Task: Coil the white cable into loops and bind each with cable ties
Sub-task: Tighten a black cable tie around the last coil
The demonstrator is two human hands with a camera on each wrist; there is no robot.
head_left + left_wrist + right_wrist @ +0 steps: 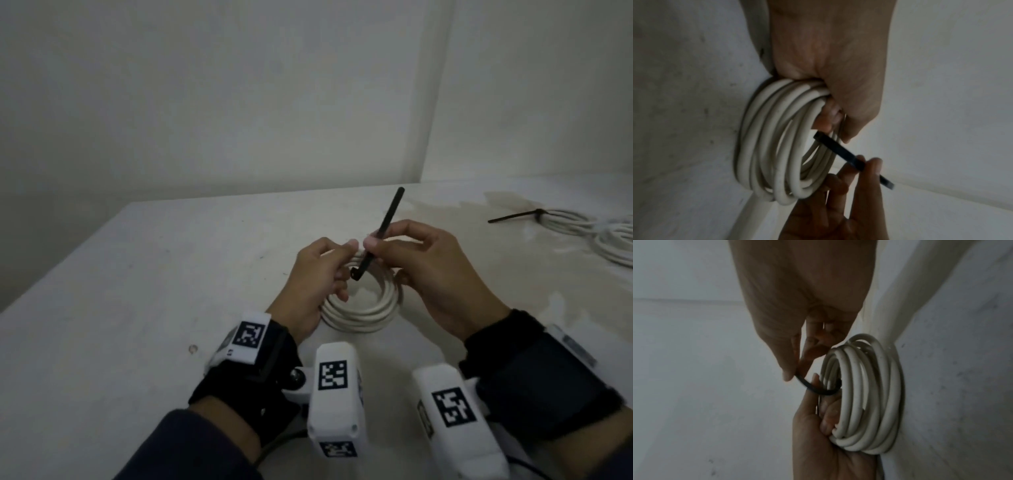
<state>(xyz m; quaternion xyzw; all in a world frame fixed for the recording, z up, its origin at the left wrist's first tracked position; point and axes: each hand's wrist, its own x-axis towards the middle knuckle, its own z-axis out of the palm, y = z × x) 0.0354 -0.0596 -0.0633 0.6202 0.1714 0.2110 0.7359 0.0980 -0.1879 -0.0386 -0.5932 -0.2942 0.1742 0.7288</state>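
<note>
The white cable coil [368, 313] lies on the table [154, 274], several loops wide. My left hand [337, 265] grips its left side, with fingers curled through the loops [764, 146]. Between thumb and forefinger, my right hand [375, 245] pinches a black cable tie [383, 229] just above the coil's far edge. The tie's tail points up and away, and its head hangs over the coil's middle. In the right wrist view the tie [818, 391] curves from my right fingertips [789, 374] round a few strands of the coil [859, 394], beside my left fingers [826, 421].
Other white coils [613, 240] lie at the table's far right, one bound with a black tie [513, 216] that sticks out leftward. The table's left edge [61, 263] runs diagonally. A wall stands close behind. Bare tabletop surrounds the coil.
</note>
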